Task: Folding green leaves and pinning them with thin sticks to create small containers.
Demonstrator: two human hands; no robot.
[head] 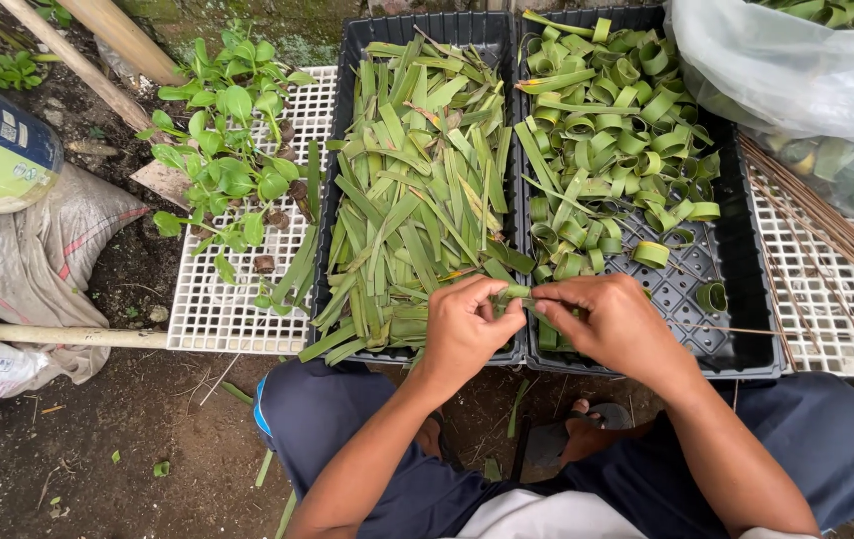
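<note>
Both hands, the left hand [462, 324] and right hand [611, 324], pinch a thin, light, bendy leaf strip [517, 292] by its ends, above the black trays [736, 349].

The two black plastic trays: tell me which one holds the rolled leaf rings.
The right-hand black plastic tray, in front of the right hand. Its green leaf strips are curled into rings; the left black tray holds flat strips.

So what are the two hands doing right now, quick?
Left hand: closed, pinching one end of a green leaf strip.
Right hand: closed, pinching the other end of the same strip.
</note>
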